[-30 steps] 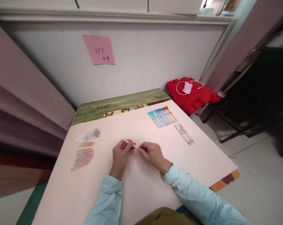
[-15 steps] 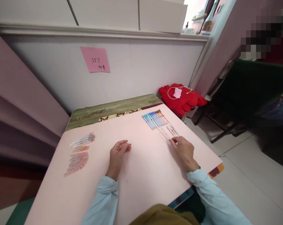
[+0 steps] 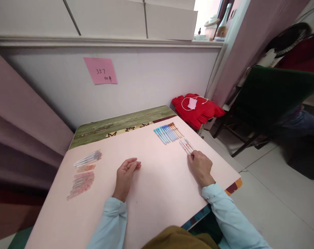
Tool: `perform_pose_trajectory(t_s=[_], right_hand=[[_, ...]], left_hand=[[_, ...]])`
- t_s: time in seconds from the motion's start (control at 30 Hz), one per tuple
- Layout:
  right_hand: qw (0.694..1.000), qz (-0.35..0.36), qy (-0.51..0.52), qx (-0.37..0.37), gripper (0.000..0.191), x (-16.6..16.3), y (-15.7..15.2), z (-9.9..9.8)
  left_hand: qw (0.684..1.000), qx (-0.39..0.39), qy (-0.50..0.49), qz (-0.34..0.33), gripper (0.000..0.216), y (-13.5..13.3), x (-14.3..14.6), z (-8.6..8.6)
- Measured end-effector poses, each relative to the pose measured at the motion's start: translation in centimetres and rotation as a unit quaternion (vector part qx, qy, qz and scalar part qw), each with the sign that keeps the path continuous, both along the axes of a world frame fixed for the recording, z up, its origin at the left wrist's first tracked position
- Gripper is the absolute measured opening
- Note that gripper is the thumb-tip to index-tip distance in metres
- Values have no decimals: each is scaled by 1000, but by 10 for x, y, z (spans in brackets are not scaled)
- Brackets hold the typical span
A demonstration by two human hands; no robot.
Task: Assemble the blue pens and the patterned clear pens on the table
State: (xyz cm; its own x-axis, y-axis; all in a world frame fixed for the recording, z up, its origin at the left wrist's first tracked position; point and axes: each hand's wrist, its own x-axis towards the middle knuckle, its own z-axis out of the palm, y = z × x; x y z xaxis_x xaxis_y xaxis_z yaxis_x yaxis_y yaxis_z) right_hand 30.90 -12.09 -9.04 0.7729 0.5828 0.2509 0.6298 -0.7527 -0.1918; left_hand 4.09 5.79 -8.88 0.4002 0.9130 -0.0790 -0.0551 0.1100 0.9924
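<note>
The left hand (image 3: 125,174) lies on its side on the pink table (image 3: 157,193), fingers softly curled, holding nothing. The right hand (image 3: 200,165) has its fingers bunched, tips touching the clear pens (image 3: 186,146) just beyond it; whether it pinches one, I cannot tell.

Left hand (image 3: 125,173) rests on its little-finger edge, palm facing inward, fingers (image 3: 133,164) loosely curled and slack, holding nothing, wrist straight. Right hand (image 3: 200,165) palm down, knuckles up, set further forward and out to the right, fingers bunched at the tips; whether they pinch anything cannot be told. Hands well apart. Right arm (image 3: 224,214) stretched more than left arm (image 3: 112,218), both in light blue sleeves to the wrist
</note>
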Motion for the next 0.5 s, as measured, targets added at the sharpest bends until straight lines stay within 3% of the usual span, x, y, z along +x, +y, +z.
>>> perform_pose_trajectory(t_s=[0.23, 0.5], right_hand=[[999, -9, 20, 47, 19, 0, -3, 1], [952, -134, 91, 259, 41, 40, -47, 34]], left_hand=[[1000, 2, -3, -2, 41, 1, 0, -2], [997, 19, -3, 74, 34, -3, -4, -5]])
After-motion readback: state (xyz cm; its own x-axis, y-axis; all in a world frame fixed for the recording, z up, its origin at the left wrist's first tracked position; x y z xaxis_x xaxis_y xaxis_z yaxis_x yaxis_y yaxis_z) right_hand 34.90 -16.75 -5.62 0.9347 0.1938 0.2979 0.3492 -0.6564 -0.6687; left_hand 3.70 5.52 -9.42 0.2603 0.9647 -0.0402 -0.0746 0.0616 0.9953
